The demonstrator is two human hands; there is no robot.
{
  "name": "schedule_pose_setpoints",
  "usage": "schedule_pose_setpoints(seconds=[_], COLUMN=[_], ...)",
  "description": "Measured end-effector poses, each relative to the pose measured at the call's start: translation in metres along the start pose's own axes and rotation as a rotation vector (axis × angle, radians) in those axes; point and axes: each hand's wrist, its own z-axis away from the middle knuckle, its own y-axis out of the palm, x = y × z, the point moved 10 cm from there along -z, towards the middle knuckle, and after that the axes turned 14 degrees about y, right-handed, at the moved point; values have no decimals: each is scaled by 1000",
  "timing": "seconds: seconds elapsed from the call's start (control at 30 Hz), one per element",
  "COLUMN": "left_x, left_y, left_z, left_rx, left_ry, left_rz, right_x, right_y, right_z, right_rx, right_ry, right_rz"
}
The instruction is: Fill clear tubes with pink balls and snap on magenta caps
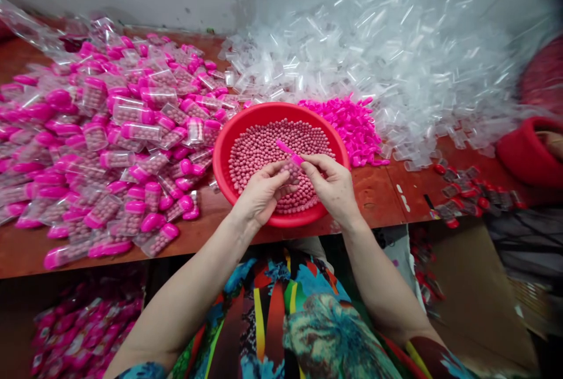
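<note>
A red bowl of small pink beads stands at the front of the table, and both hands are over it. My left hand is closed around a small clear plastic container with pink beads visible in it. With thumb and fingers, my right hand pinches a bright pink cap at the container's top. A narrow pink strip sticks out from the cap toward the upper left. Whether the cap is seated on the container cannot be made out.
Bead-filled containers with pink caps lie heaped on the left. Loose pink caps sit right of the bowl, before a large pile of clear containers. Farther right are small red-capped containers and a red tub.
</note>
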Motion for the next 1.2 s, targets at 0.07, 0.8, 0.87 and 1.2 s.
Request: schedule_pose_setpoints(seconds=[0.07,0.8,0.87,1.2], left_x=[0,-2,-4,5], left_y=[2,-3,-2,7], left_z=[1,2,2,5], left_rx=[9,7,24,87], left_ry=[16,95,97,-65], left_rz=[-1,-124,-146,-184], right_x=[4,25,18,-22], right_y=[-2,13,11,34], right_z=[1,24,17,-40], right_rx=[-9,65,153,365], right_ry=[-24,-309,-238,312], right_rz=[23,297,221,-351])
